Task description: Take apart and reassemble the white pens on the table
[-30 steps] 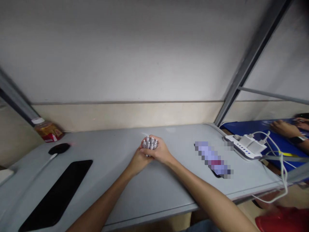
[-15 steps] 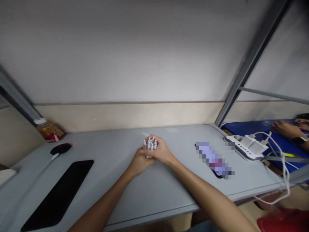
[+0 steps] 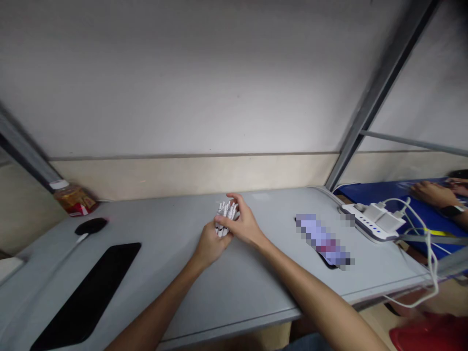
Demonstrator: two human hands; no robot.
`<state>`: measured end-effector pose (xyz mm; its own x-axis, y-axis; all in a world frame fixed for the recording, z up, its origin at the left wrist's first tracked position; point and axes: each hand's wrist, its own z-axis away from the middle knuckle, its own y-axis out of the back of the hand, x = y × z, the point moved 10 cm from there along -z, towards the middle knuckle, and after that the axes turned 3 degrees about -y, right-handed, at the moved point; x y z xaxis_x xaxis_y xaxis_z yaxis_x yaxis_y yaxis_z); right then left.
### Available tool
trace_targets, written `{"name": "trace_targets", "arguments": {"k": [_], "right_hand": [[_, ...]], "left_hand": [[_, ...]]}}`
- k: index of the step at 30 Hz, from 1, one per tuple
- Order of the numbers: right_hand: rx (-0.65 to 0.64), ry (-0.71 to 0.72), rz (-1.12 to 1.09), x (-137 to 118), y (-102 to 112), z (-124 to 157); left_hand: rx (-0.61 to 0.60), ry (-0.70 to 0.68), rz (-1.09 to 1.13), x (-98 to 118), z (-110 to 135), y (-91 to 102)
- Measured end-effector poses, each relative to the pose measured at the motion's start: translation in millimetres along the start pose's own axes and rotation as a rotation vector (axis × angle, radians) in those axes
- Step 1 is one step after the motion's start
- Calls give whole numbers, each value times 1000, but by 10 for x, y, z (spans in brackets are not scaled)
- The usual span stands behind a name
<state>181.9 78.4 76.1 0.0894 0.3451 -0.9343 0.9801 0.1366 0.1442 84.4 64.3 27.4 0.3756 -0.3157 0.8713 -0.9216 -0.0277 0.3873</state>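
We're holding a cluster of small white pieces [image 3: 225,213] over the middle of the grey desk [image 3: 168,219].

Our left hand [image 3: 212,243] is cupping its near left side; our right hand [image 3: 245,225] is curling loosely around the right, thumb across the front. We're seemingly steadying it; any next move is probably calling for both hands' support.

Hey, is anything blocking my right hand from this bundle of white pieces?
Nothing visible: your right hand touches the bundle of white pieces, and your left hand is against its near side. The phone lies off to the right.
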Motion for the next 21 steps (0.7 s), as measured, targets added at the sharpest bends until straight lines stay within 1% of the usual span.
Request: {"name": "trace_targets", "arguments": {"k": [3,6,8,10,15,17,21], "right_hand": [[47,21,104,-13,41,8],[73,16,132,27,46,6],[82,29,119,49,48,-4],[88,54,102,58,57,-19],[61,71,43,131,73,-75],[62,59,17,188,80,-106],[52,-22,-44,351,61,-172]], "left_hand": [[32,-86,-117,69,-12,54],[27,-70,-264,29,-10,61],[30,-41,-315,-9,-2,66],[27,-24,-294,-29,5,59],[-29,-2,-129,-61,10,-30],[-58,19,-88,-83,13,-65],[-177,111,-31,-146,35,-144]]}}
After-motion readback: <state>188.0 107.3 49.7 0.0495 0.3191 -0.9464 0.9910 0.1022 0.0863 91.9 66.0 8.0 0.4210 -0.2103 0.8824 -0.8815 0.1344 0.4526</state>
